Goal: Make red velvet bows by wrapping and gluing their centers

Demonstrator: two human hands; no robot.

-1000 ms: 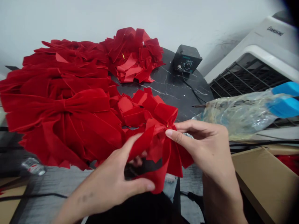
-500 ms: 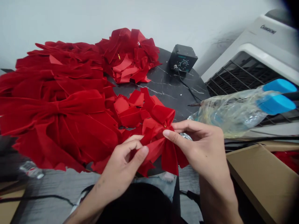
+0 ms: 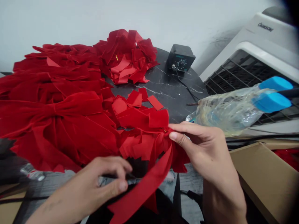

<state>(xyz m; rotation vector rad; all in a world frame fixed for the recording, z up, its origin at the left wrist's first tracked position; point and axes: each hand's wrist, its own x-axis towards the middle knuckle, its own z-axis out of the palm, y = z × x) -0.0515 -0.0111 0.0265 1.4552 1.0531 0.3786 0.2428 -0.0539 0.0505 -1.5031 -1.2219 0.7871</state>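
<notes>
Right hand (image 3: 201, 155) is closed in a tight pinch, its fingertips (image 3: 174, 135) gripping the gathered centre of a red velvet bow (image 3: 161, 146); the bow sits at the front edge of a black marble table (image 3: 179, 99), partly over it, and overlaps other red velvet pieces; a long ribbon tail (image 3: 142, 186) hangs from the bow down towards the lap, with a small gold-coloured speck (image 3: 165, 131) at the knot; left hand (image 3: 86, 183) is low in front, fingers curled and closed towards the thumb, just beside the ribbon tail; cannot tell if it holds anything, as the area by its fingertips is dark and unclear.

Finished velvet bows (image 3: 56, 105) lie in a big overlapping stack on the left of the table; a loose heap of red velvet offcuts (image 3: 126, 59) sits behind them; scattered velvet squares (image 3: 133, 102) lie just behind the held bow; a black control box with a dial (image 3: 181, 58) stands at the back, its cable (image 3: 187, 84) running across the marble; a clear plastic bag (image 3: 226, 112) with blue foam pieces (image 3: 272, 102) lies at the right edge; a white air cooler (image 3: 252, 62) stands behind it; a cardboard box (image 3: 263, 180) is at lower right.
</notes>
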